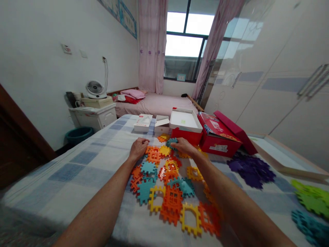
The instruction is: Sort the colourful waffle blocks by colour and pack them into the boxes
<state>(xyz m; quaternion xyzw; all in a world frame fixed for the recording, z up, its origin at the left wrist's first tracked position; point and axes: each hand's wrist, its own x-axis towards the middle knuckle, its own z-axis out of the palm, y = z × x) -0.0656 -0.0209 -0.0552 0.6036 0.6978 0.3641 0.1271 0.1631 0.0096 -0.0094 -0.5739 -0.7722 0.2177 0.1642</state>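
Note:
My right hand [184, 145] reaches over the far side of a pile of toothed plastic building pieces, its fingers closed on a teal piece [171, 142]. My left hand [139, 147] is curled at the pile's far left edge, beside orange window pieces [154, 155]; what its fingers hold, if anything, is hidden. Between the hands lie a yellow piece [165, 150] and a yellow-orange piece [163, 138]. Closer to me, teal pieces [146, 190], orange-red window pieces [172, 200] and yellow frame pieces [190, 219] overlap on the checked cloth [84, 183].
Behind the pile stand a white box [143, 122], a small open box [161, 125], a white tray [185, 120] on a red box, and a larger red box [218, 137]. To the right lie purple pieces [252, 169], lime-green pieces [312, 199], dark teal pieces [311, 226] and a shallow box lid [285, 161].

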